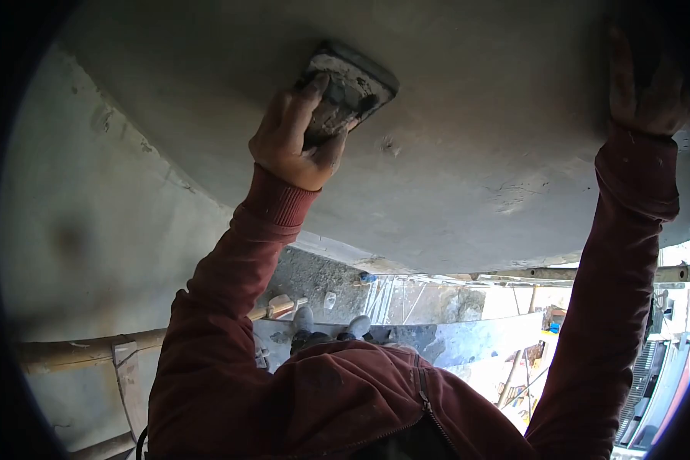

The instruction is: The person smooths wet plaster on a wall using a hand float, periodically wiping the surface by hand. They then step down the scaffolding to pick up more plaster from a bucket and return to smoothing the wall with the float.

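Observation:
My left hand (299, 138) grips a dark, plaster-smeared float (349, 92) by its back, with the float's face against the grey plastered surface (452, 146). The float is tilted, at the upper middle of the view. At the upper right, my right hand (648, 96) is raised against the same surface with its fingers stretched out, partly in dark shadow; nothing shows in it. A small rough mark (391, 146) and some shallow cracks lie on the surface between the two hands.
A second grey wall (107, 215) runs down the left, crossed by a wooden pole (84, 353). Below are my shoes (303, 318), a curved ledge (483, 337) and scaffold poles. A metal bar (667, 274) is at the right, above a bright drop.

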Demonstrator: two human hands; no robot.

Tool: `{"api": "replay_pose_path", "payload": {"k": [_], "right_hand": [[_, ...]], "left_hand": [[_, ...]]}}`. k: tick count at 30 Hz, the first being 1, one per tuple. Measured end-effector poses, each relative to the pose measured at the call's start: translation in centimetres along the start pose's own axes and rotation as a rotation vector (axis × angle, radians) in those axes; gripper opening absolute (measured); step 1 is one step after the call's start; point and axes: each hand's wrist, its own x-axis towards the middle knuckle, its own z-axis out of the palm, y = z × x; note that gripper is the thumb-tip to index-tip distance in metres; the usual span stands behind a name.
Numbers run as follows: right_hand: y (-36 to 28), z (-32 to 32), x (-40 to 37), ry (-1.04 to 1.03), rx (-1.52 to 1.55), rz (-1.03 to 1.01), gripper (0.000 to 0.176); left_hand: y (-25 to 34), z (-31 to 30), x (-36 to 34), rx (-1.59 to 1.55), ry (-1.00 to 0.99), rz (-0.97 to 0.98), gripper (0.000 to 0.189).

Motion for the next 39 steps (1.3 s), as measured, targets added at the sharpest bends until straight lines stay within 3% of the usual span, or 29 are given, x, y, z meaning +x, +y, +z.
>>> {"api": "replay_pose_path", "payload": {"k": [1, 3, 5, 7, 9, 11, 13, 15, 18, 20, 21, 23, 25, 27, 29, 32, 34, 37, 39], "right_hand": [[0.1, -0.2, 0.2, -0.033, 0.003, -0.008, 0.045], [0.6, -0.1, 0.3, -0.059, -0.005, -0.018, 0.045], [1.3, 0.4, -0.4, 0.082, -0.084, -0.118, 0.044], [2.2, 1.4, -1.0, 0.115, -0.045, -0.127, 0.044], [1.8, 1.4, -0.9, 0.160, 0.000, -0.137, 0.044], [0.9, 0.6, -0.2, 0.019, 0.048, -0.014, 0.045], [2.1, 0.7, -0.6, 0.039, 0.010, -0.092, 0.046], [2.5, 0.5, -1.0, 0.052, -0.040, -0.165, 0.046], [1.1, 0.1, -0.4, 0.063, -0.175, -0.137, 0.046], [0.4, -0.6, 0.4, -0.080, -0.019, -0.050, 0.045], [0.2, -0.4, 0.3, -0.091, -0.006, -0.056, 0.045], [0.4, 0.2, 0.1, -0.011, 0.035, -0.001, 0.045], [2.6, 0.4, -0.8, -0.002, 0.031, -0.101, 0.045], [3.9, 0.4, -0.7, 0.017, -0.002, -0.197, 0.045], [4.2, 0.3, -1.2, -0.030, -0.225, -0.195, 0.045], [1.5, 0.7, -0.6, 0.092, -0.099, -0.116, 0.045], [0.7, 0.1, 0.1, 0.021, -0.065, -0.094, 0.045], [0.1, -0.5, 0.3, -0.058, -0.021, -0.050, 0.045], [0.8, -0.2, 0.2, -0.068, -0.033, -0.023, 0.045]], "left_hand": [[-0.1, -0.3, -1.2, 0.000, 0.006, 0.006, 0.057], [-1.2, -1.2, -3.8, 0.203, -0.257, 0.134, 0.056], [-2.5, -1.5, -3.1, 0.205, -0.291, 0.128, 0.057], [-3.8, -0.8, -0.5, -0.113, 0.130, -0.033, 0.060], [-2.3, 1.0, 2.2, -0.182, 0.119, -0.031, 0.060], [-0.2, 2.3, 2.3, -0.251, 0.126, -0.019, 0.061], [2.2, 2.0, -0.3, 0.019, -0.115, 0.061, 0.062], [-0.4, 1.3, -6.0, 0.156, -0.242, -0.025, 0.065], [-4.8, 0.4, -8.1, 0.139, -0.109, -0.123, 0.070], [-5.1, 0.8, -5.2, -0.350, 0.256, -0.499, 0.075], [-4.4, 1.3, -4.3, -0.345, 0.255, -0.517, 0.075], [-1.7, 3.6, -2.8, -0.260, 0.224, -0.193, 0.067], [0.6, 4.6, -5.9, -0.073, 0.145, -0.170, 0.065], [0.1, 5.0, -10.8, -0.007, 0.103, -0.262, 0.069], [-2.4, 5.5, -14.4, -0.296, 0.199, -0.604, 0.076], [-0.7, 4.3, -9.3, -0.419, 0.270, -0.650, 0.067], [0.7, 5.4, -9.0, -0.360, 0.217, -0.587, 0.068], [2.1, 6.8, -12.8, -0.124, 0.084, -0.505, 0.072], [1.0, 6.3, -15.5, -0.130, 0.081, -0.658, 0.067]]}}
